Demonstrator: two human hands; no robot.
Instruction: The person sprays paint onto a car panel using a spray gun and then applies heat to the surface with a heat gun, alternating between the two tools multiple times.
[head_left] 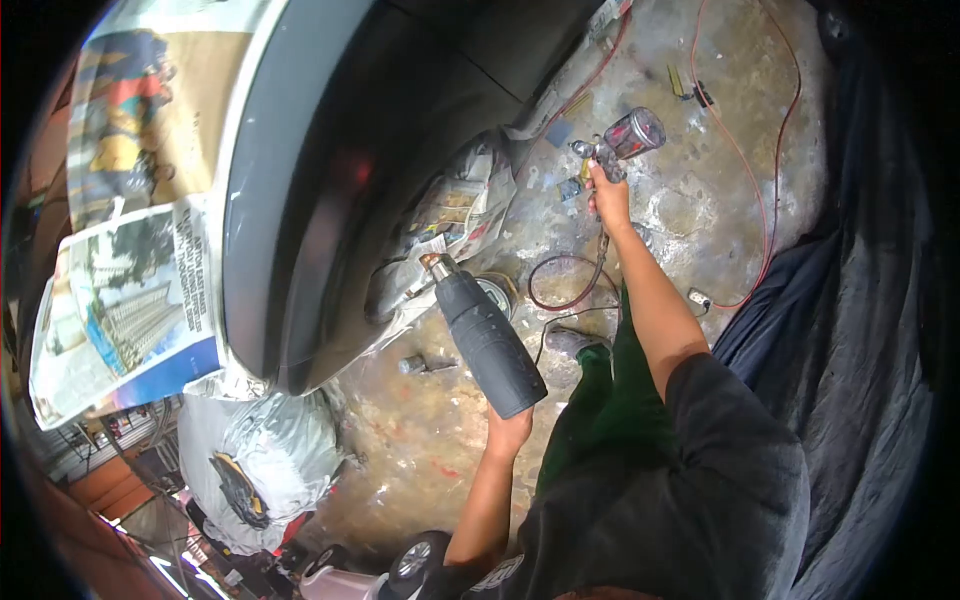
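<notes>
My left hand (pixel 510 428) grips a black heat gun (pixel 488 340), and the tool's body hides most of the fingers. Its metal nozzle points up and left, toward a glossy dark vehicle panel (pixel 320 170). Farther right, my right hand (pixel 608 198) is wrapped around the handle of a spray gun (pixel 606 160). A paint-stained cup (pixel 635 133) is fixed to this gun, and a dark red hose (pixel 545 300) runs down from its handle. Newspaper (pixel 130 300) covers the area beside the panel at the left.
More masking paper (pixel 460 215) lies below the panel. A round tin (pixel 497 290) stands partly behind the heat gun. Hoses and a cord cross the stained floor (pixel 400 450). Dark sheeting (pixel 850 350) hangs at right; a stuffed plastic bag (pixel 265 450) sits lower left near a toy-like wheel (pixel 412 560).
</notes>
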